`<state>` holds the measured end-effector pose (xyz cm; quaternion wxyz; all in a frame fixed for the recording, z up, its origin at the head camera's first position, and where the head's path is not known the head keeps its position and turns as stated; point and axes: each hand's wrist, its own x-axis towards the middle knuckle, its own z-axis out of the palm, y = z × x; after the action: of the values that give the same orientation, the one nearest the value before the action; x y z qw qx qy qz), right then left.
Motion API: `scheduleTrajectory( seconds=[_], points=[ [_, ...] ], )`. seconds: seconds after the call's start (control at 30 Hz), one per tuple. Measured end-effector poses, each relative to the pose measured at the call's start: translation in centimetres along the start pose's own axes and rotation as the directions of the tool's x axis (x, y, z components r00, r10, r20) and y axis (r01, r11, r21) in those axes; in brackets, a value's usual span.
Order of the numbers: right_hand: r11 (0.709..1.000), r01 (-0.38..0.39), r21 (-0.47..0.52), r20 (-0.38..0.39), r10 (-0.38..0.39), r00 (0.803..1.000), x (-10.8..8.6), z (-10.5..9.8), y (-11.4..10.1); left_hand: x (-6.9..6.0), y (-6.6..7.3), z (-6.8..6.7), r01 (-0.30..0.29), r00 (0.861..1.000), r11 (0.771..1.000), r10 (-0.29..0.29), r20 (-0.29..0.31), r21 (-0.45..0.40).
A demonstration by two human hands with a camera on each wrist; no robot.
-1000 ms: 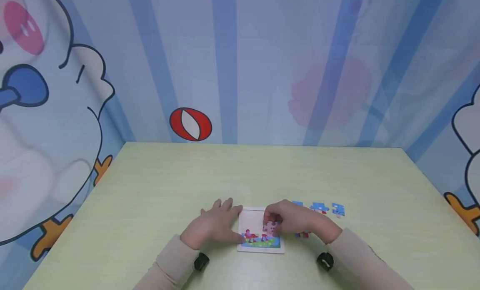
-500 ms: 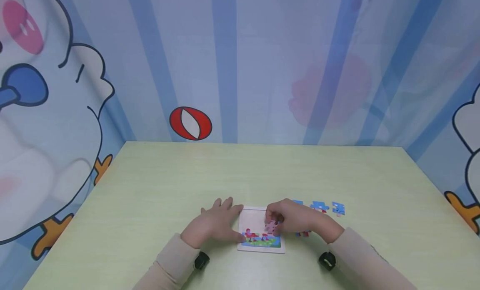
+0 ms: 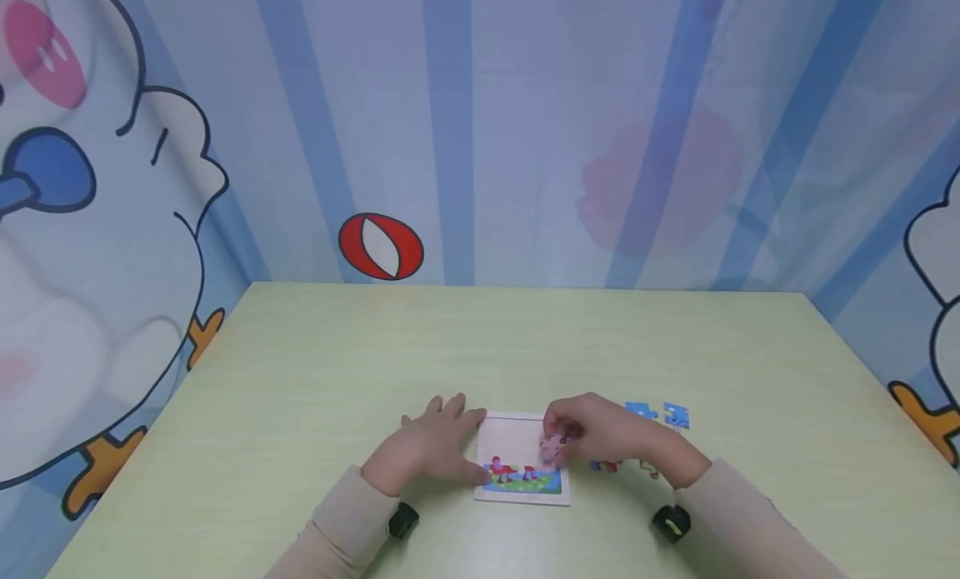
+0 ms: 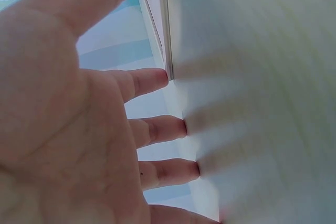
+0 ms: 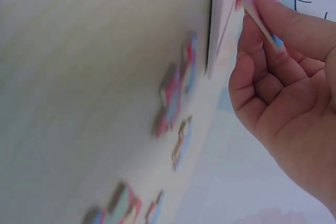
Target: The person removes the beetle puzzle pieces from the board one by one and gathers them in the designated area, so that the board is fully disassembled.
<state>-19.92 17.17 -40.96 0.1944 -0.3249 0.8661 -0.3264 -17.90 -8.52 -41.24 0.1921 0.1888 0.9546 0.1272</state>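
A pink jigsaw piece (image 3: 552,449) is pinched between the thumb and fingers of my right hand (image 3: 600,429), above the right side of the puzzle board (image 3: 512,436). In the right wrist view the jigsaw piece (image 5: 261,23) is seen edge-on, tilted off the board. My left hand (image 3: 423,454) lies with fingers spread at the board's left side; its thumb is on the lower left and its index fingertip touches the upper left corner. Joined pieces (image 3: 525,481) showing red figures on green and blue fill the board's bottom strip, with bare pale board above.
Several loose jigsaw pieces lie on the table right of the board, such as a blue piece (image 3: 677,416) and a red-and-blue piece (image 5: 170,100). My right hand and forearm partly cover them. A patterned blue curtain (image 3: 510,146) stands behind the table (image 3: 337,354).
My right hand has moved slightly right and up, carrying the pink jigsaw piece, which is now turned and tilted. The left hand and the board stay where they were.
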Motion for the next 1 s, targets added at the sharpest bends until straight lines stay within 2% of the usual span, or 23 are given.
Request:
scheduleTrajectory(
  seconds=[0.13,0.5,0.73,1.0],
  points=[
    [1.000,0.007,0.025,-0.026,-0.006,1.000,-1.1,-0.9,0.2,0.0,0.0,0.0,-0.002,1.000,1.000,0.002,0.001,-0.001],
    [0.998,-0.039,0.050,-0.086,0.043,0.995,-5.3,-3.6,1.8,-0.2,0.0,-0.2,-0.003,1.000,1.000,0.003,0.003,-0.008],
    [0.995,-0.083,0.063,-0.106,0.090,0.990,-7.4,-4.3,2.9,-0.2,0.0,-0.2,0.000,1.000,1.000,0.000,0.002,-0.014],
    [0.995,-0.082,0.055,-0.116,0.087,0.989,-9.4,-5.1,4.5,-0.3,0.1,-0.2,0.000,1.000,1.000,0.000,0.000,-0.019]
  ],
)
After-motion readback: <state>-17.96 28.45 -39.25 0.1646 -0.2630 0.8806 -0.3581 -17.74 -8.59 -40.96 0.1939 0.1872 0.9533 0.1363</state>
